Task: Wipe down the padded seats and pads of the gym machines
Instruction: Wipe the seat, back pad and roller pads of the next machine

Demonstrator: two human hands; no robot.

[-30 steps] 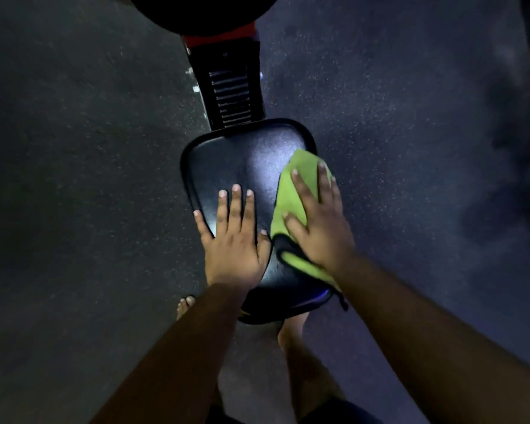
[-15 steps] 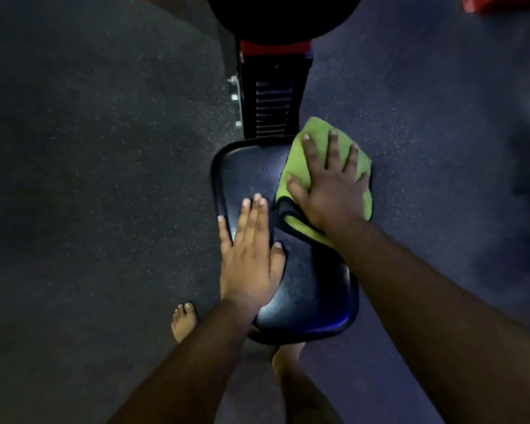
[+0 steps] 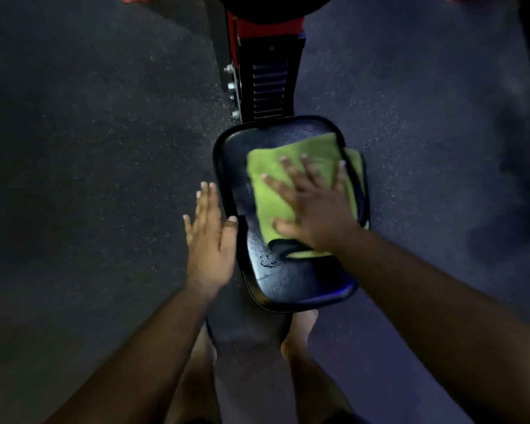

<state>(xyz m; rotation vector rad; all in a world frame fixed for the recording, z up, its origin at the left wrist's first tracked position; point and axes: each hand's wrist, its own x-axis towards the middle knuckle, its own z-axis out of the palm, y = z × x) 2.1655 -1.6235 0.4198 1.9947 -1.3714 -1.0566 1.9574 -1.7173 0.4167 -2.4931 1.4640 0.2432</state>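
The speckled rubber floor [image 3: 89, 148] filled the dim room, with the machine's red-and-black post [image 3: 268, 87] rising at the top. The black padded seat [image 3: 288, 280] lay below the head camera, droplets glinting near its front. The green cloth [image 3: 288, 166] lay flat on the seat's rear half, pressed under the right hand [image 3: 315, 215], fingers spread, not clenched. The left hand [image 3: 208, 237] was released and flat beside the seat's left edge. Long overlapping strokes toward the wet front would likely serve best.
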